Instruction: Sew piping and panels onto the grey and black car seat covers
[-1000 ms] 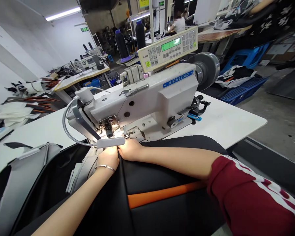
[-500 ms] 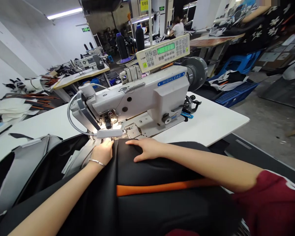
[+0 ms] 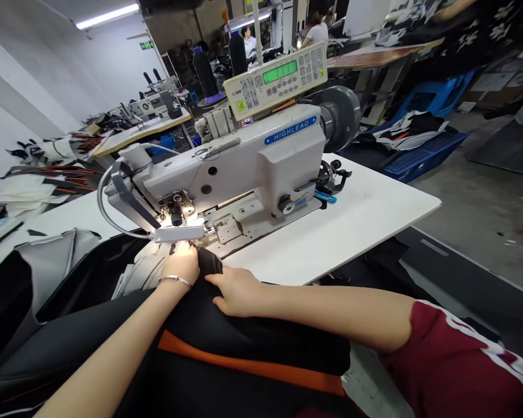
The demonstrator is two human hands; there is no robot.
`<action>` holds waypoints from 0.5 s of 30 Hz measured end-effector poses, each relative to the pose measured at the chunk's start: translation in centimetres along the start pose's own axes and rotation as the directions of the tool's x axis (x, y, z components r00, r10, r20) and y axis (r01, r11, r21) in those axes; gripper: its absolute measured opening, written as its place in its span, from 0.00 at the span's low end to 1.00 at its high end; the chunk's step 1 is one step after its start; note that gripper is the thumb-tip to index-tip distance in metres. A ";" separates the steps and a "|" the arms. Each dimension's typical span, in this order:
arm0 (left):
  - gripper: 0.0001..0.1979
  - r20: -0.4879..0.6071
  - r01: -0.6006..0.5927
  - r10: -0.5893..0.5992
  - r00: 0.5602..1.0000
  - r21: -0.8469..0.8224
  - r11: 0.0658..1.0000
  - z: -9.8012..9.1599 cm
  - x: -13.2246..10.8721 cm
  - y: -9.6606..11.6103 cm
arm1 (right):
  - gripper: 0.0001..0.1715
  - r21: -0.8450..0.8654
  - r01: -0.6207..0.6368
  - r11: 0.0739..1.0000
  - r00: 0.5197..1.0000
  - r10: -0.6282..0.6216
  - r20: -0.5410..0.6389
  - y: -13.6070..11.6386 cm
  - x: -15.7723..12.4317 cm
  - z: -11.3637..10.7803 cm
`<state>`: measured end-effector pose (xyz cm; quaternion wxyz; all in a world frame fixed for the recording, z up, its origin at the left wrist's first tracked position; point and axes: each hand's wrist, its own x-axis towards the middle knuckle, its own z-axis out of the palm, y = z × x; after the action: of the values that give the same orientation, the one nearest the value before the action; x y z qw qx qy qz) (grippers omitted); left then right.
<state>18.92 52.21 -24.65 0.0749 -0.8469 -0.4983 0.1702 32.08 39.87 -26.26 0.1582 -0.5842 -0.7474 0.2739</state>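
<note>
Black leather-like material point(image 3: 226, 337) with an orange stripe point(image 3: 253, 368) lies under both hands, its upper end at the sewing machine point(image 3: 235, 157). My left hand point(image 3: 181, 267), wearing a silver bangle, is closed on the material just below the machine's lit sewing area; the fingertips are partly hidden in glare. Against the material's upper right edge rests my right hand point(image 3: 237, 291). Its thumb and forefinger are apart on the black surface, and the other fingers are hidden. Pale grey backing pieces point(image 3: 143, 273) lie left of my left hand.
A small lamp point(image 3: 178, 233) hangs over the sewing area. The white tabletop point(image 3: 366, 203) reaches right, with blue snips point(image 3: 325, 197) beside the machine. Bundled pieces point(image 3: 30, 186) lie at far left. A blue crate point(image 3: 422, 159) and a blue stool point(image 3: 436, 96) stand at right. Other people sit behind.
The black material has turned, its right part swinging down toward me and baring more tabletop. My right hand has moved slightly left and nearer me. The view has shifted, too.
</note>
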 end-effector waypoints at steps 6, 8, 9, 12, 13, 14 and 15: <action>0.15 -0.034 -0.043 0.044 0.998 0.038 0.998 0.7 -0.4 0.4 | 0.30 0.011 0.015 1.000 1.000 -0.014 -0.015 0.0 0.5 0.3; 0.15 -0.043 -0.047 0.048 0.998 0.039 0.998 0.5 0.0 0.4 | 0.31 0.021 0.005 1.000 1.000 -0.005 -0.016 -0.2 0.8 0.5; 0.15 -0.048 -0.049 0.051 0.998 0.042 0.998 0.3 0.0 0.5 | 0.32 0.032 0.002 0.999 1.000 -0.002 -0.012 -0.2 0.9 0.4; 0.16 -0.070 -0.066 0.070 0.995 0.061 0.996 -0.6 -1.6 0.3 | 0.37 0.073 -0.019 0.997 0.999 0.017 0.028 0.5 0.0 -1.2; 0.18 -0.088 -0.069 0.076 0.993 0.081 0.994 -0.7 -2.7 0.1 | 0.39 0.098 -0.026 0.995 0.998 0.021 0.056 1.1 -0.9 -2.3; 0.20 -0.108 -0.060 0.072 0.992 0.109 0.992 -0.7 -4.1 -0.3 | 0.41 0.130 -0.035 0.991 0.995 0.023 0.095 1.9 -2.0 -3.4; 0.21 -0.121 -0.040 0.057 0.991 0.139 0.990 -0.5 -5.5 -1.0 | 0.42 0.181 -0.042 0.983 0.990 0.017 0.139 2.8 -3.3 -4.6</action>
<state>15.84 47.89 -22.71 0.1593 -0.8606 -0.4591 0.1524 37.76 38.20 -24.02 0.1555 -0.5581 -0.7192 0.3834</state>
